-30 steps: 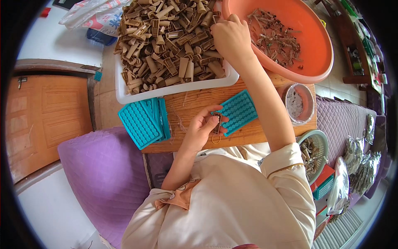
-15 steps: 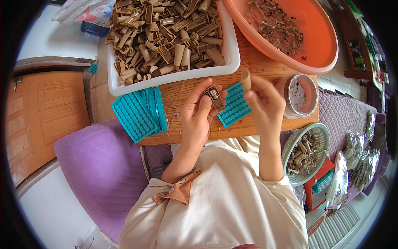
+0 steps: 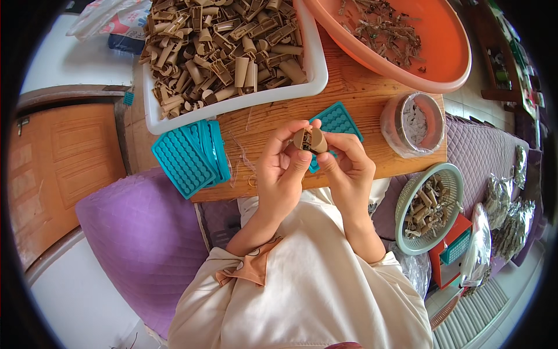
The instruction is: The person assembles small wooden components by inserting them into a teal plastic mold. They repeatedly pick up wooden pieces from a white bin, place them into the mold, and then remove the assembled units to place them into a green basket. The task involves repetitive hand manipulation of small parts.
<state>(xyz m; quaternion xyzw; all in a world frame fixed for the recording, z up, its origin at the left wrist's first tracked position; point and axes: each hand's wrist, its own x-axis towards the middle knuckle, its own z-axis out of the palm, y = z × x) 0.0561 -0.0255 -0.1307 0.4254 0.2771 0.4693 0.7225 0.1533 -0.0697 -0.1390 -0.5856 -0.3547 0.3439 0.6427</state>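
In front of my body, over the table's near edge, both hands are raised and almost meet. My left hand [image 3: 278,174] pinches a tan half-shell [image 3: 299,139] with small dark parts inside. Between thumb and fingertips, my right hand [image 3: 349,168] grips a matching tan half-shell [image 3: 318,141]. The two halves sit edge to edge, tilted, with a gap between them at the front. Beneath and behind the hands lies a teal ridged tray [image 3: 340,119], partly hidden by them.
A white bin [image 3: 317,84] heaped with tan half-shells stands at the back, beside an orange basin [image 3: 453,70] of small wired parts. Stacked teal trays [image 3: 181,160] lie left. On the right are a tub [image 3: 386,125] of white pieces and a grey-green basket [image 3: 407,195] of tan pieces.
My right hand has come down and left, bringing its half-shell against the one in my left hand. The left hand has turned its half-shell and shifted slightly right.
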